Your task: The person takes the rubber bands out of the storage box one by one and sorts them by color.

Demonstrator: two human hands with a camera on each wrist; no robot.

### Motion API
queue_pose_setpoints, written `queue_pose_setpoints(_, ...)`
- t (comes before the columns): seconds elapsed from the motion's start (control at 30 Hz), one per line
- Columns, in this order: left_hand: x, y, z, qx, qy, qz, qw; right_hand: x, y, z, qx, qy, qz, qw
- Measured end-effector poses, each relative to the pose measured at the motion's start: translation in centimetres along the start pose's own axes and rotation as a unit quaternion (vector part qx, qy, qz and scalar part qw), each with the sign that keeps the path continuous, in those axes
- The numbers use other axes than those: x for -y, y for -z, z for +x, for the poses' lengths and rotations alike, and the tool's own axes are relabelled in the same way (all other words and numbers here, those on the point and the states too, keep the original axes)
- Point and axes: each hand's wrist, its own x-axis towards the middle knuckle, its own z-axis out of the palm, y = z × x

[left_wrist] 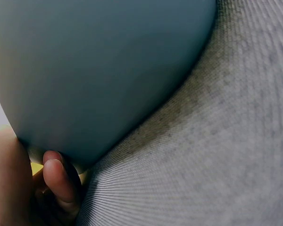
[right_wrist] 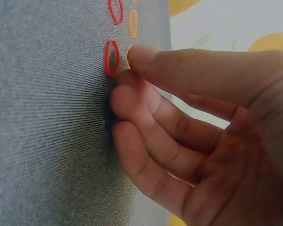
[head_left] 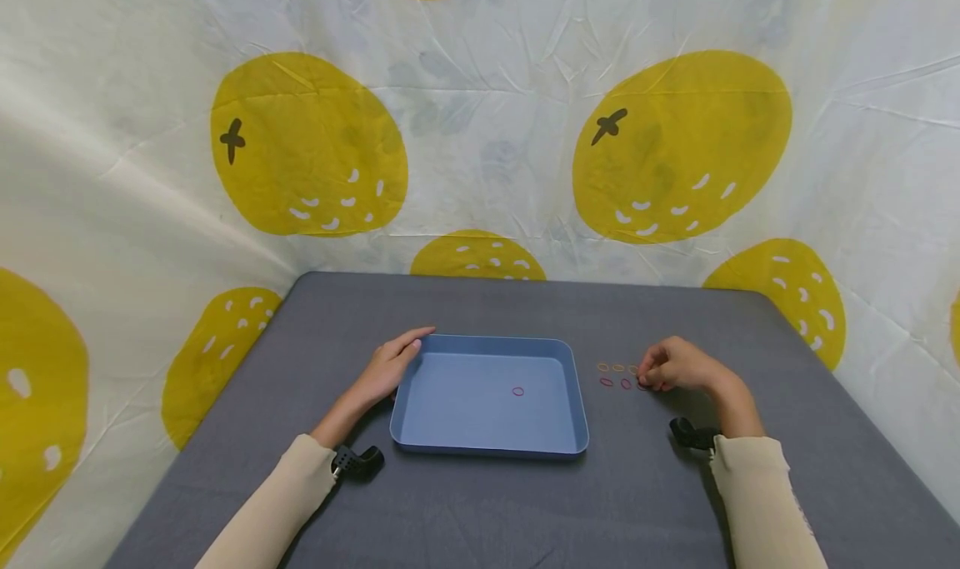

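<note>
My left hand [head_left: 387, 371] holds the back left corner of a shallow blue tray [head_left: 487, 448]. In the left wrist view, curled fingers [left_wrist: 59, 181] lie against the tray's outer wall [left_wrist: 108, 70]. One red rubber band [head_left: 518, 391] lies inside the tray. To its right, my right hand [head_left: 678, 364] is low over the table beside two short rows of rubber bands. Its bent fingertips are right at the nearest red rubber band [right_wrist: 112, 58]. The thumb partly covers an orange rubber band [right_wrist: 129, 57]; no band shows between thumb and fingers.
The other orange bands [head_left: 603, 367] form the back row, with red bands [head_left: 606, 382] in front. All lie on a grey cloth-covered table [head_left: 487, 511]. A white curtain [head_left: 487, 136] with yellow fruit prints hangs behind the table and at its sides.
</note>
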Motion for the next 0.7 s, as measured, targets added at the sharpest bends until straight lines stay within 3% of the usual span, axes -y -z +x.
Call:
queue_pose_setpoints(0.2, 0.0, 0.0, 0.0, 0.002, -0.003, 0.0, 1.0, 0.2, 0.1, -0.1, -0.003, 0.0, 0.005, 1.0)
queue_pose_setpoints(0.7, 0.0, 0.0, -0.1, 0.002, -0.002, 0.0, 1.0, 2.4, 0.3, 0.0, -0.028, 0.052, 0.006, 0.9982)
